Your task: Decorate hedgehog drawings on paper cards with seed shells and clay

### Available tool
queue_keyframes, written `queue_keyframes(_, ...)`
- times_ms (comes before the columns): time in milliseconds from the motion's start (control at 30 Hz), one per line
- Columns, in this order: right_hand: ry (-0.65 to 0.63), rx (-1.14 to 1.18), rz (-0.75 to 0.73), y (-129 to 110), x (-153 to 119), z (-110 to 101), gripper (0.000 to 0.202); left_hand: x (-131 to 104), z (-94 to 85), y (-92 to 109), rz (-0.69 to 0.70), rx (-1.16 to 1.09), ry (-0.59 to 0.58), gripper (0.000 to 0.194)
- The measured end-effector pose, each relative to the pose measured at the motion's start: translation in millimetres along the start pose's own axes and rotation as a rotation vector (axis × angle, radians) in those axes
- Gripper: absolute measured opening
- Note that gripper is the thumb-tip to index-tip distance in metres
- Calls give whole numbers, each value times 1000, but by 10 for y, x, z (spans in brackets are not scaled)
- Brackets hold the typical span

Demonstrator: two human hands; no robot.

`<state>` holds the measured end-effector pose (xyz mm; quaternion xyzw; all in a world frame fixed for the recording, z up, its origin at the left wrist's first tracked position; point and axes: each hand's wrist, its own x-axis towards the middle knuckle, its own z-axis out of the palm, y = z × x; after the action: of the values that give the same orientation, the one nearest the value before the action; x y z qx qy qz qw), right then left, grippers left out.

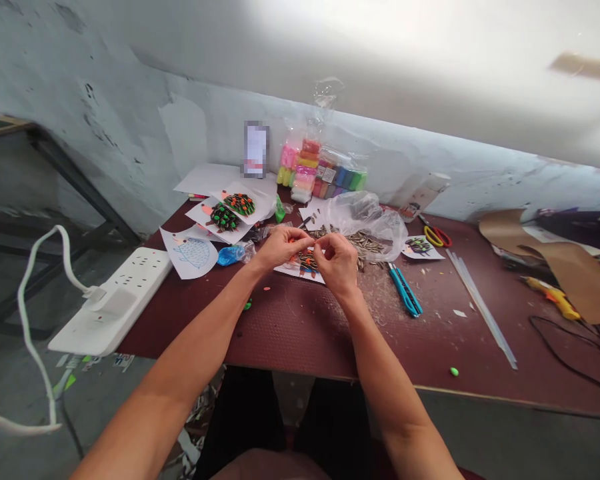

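Observation:
Both my hands are over a paper picture (pixel 306 272) covered with dark seeds and orange dots, near the middle of the table. My left hand (pixel 283 245) has its thumb and fingertips pinched together above the picture; anything between them is too small to name. Just to the right, my right hand (pixel 337 261) is also closed in a pinch, its fingertips close to those of my left hand. Behind the hands a pile of striped seeds (pixel 363 241) spills from a clear plastic bag (pixel 387 223).
Hedgehog pictures (pixel 239 204) and a blue-outlined drawing (pixel 193 253) lie left. Coloured clay packs (pixel 307 173) and a phone (pixel 255 150) stand behind. Rightward are a teal cutter (pixel 405 291), scissors (pixel 436 235), glue sticks (pixel 483 310) and a glue gun (pixel 553 297). A power strip (pixel 113 300) sits at left.

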<state>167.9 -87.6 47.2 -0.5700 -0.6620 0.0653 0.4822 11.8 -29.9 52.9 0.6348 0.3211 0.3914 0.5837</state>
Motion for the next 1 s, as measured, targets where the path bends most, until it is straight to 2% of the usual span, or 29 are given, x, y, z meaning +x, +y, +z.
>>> queue_keyframes(133, 169, 125, 163, 107, 60, -35, 14, 6, -39, -31, -33, -108, 50, 32)
queue_keyframes(200, 183, 211, 248, 168, 99, -67, 18, 10, -67, -51, -43, -175, 59, 27)
queue_keyframes(433, -31, 287, 323, 209, 124, -95, 18, 22, -99, -85, -37, -316, 59, 19)
queue_keyframes(600, -181, 362, 394, 188, 137, -150, 30, 24, -110, -62, -67, -357, 66, 22)
queue_keyframes(700, -169, 314, 411, 227, 140, -180, 38, 29, -125, -47, -72, -359, 77, 30)
queue_keyframes(800, -138, 278, 403, 307, 143, -181, 36, 39, -133, -52, -65, -360, 79, 34)
queue_keyframes(1000, -246, 205, 443, 442, 165, -180, 34, 47, -133, -85, -92, -361, 91, 23)
